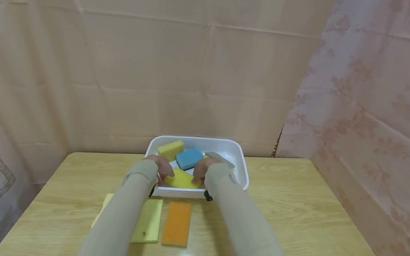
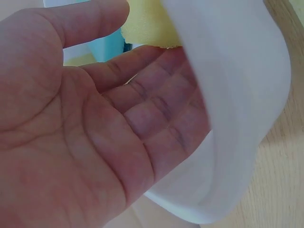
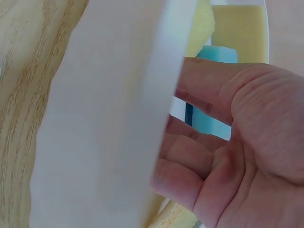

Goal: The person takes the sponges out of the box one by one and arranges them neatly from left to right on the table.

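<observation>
Inside a white tray (image 1: 222, 141), a bright yellow sponge (image 1: 181, 180) lies near the front wall. My left hand (image 1: 162, 164) holds its left end, thumb on one side and fingers beneath in the left wrist view. At the right end, my right hand (image 1: 202, 169) pinches the same sponge. The tray wall (image 3: 114, 114) hides its fingertips in the right wrist view. Just behind the hands sits a blue sponge (image 1: 189, 159) with a dark underside. A paler yellow sponge (image 1: 171, 149) leans in the tray's back left corner.
A grey flat-edged piece (image 1: 220, 159) sits in the tray beyond my right hand. On the wooden table (image 1: 295, 209), a flat yellow sponge sheet (image 1: 148, 221) and an orange one (image 1: 177, 224) lie in front of the tray. A beige curtain (image 1: 138, 71) hangs behind.
</observation>
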`<state>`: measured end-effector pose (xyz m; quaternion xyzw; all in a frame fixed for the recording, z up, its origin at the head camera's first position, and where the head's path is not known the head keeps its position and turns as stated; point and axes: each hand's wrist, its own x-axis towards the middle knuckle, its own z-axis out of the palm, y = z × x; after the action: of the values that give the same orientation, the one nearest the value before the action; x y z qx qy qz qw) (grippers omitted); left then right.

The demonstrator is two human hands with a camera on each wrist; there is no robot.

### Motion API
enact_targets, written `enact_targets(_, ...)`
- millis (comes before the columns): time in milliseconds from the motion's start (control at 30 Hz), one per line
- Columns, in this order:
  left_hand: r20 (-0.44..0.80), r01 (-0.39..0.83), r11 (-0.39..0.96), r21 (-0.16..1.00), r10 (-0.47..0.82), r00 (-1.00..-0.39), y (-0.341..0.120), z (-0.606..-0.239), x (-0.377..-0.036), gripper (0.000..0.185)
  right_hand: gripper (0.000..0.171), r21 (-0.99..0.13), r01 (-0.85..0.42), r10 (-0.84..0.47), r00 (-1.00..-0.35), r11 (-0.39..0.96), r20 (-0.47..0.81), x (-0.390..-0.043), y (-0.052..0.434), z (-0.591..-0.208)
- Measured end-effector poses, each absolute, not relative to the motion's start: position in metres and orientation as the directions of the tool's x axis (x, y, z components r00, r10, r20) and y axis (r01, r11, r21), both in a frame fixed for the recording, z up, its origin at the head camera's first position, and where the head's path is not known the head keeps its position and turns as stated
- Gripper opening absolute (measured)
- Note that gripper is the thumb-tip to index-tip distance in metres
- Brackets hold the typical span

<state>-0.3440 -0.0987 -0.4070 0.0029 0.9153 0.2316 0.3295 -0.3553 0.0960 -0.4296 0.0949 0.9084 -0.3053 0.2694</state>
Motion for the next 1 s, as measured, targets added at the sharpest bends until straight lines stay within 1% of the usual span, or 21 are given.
enact_targets(100, -0.596, -0.192, 0.871, 0.453, 0.135, -0.792, -0.099, -0.411, -0.345, 0.039, 0.013, -0.471, 0.269, -0.028, -0.846, 0.84, -0.532, -0.358, 0.096, -0.43)
enact_targets(200, -0.573, -0.181, 0.859, 0.478, 0.149, -0.806, -0.099, -0.413, -0.341, 0.039, 0.013, -0.448, 0.234, -0.043, -0.848, 0.863, -0.528, -0.361, 0.096, -0.433)
enact_targets(300, -0.549, -0.179, 0.841, 0.51, 0.159, -0.82, -0.098, -0.414, -0.337, 0.037, 0.014, -0.454, 0.257, -0.034, -0.841, 0.853, -0.54, -0.363, 0.097, -0.437)
enact_targets(400, -0.524, -0.181, 0.823, 0.539, 0.159, -0.836, -0.098, -0.416, -0.336, 0.034, 0.013, -0.441, 0.246, -0.036, -0.842, 0.863, -0.539, -0.365, 0.097, -0.439)
enact_targets(500, -0.49, -0.158, 0.82, 0.549, 0.163, -0.856, -0.1, -0.421, -0.34, 0.028, 0.012, -0.404, 0.207, -0.046, -0.844, 0.891, -0.534, -0.369, 0.095, -0.439)
enact_targets(600, -0.458, -0.126, 0.822, 0.556, 0.176, -0.871, -0.101, -0.425, -0.342, 0.022, 0.013, -0.387, 0.15, -0.087, -0.843, 0.91, -0.531, -0.369, 0.097, -0.44)
enact_targets(733, -0.419, -0.105, 0.805, 0.584, 0.188, -0.889, -0.102, -0.428, -0.34, 0.014, 0.019, -0.408, 0.135, -0.117, -0.836, 0.903, -0.536, -0.364, 0.097, -0.436)
enact_targets(800, -0.41, -0.115, 0.791, 0.601, 0.182, -0.894, -0.103, -0.428, -0.341, 0.011, 0.021, -0.413, 0.141, -0.119, -0.831, 0.9, -0.543, -0.361, 0.095, -0.434)
enact_targets(867, -0.408, -0.13, 0.774, 0.62, 0.176, -0.896, -0.103, -0.429, -0.342, 0.009, 0.02, -0.408, 0.146, -0.113, -0.829, 0.901, -0.548, -0.358, 0.094, -0.431)
enact_targets(933, -0.408, -0.121, 0.779, 0.615, 0.183, -0.895, -0.104, -0.43, -0.342, 0.009, 0.019, -0.39, 0.135, -0.111, -0.83, 0.911, -0.546, -0.355, 0.093, -0.43)
enact_targets(1000, -0.401, -0.087, 0.791, 0.605, 0.208, -0.892, -0.105, -0.43, -0.343, 0.012, 0.02, -0.373, 0.12, -0.11, -0.834, 0.92, -0.541, -0.353, 0.092, -0.429)
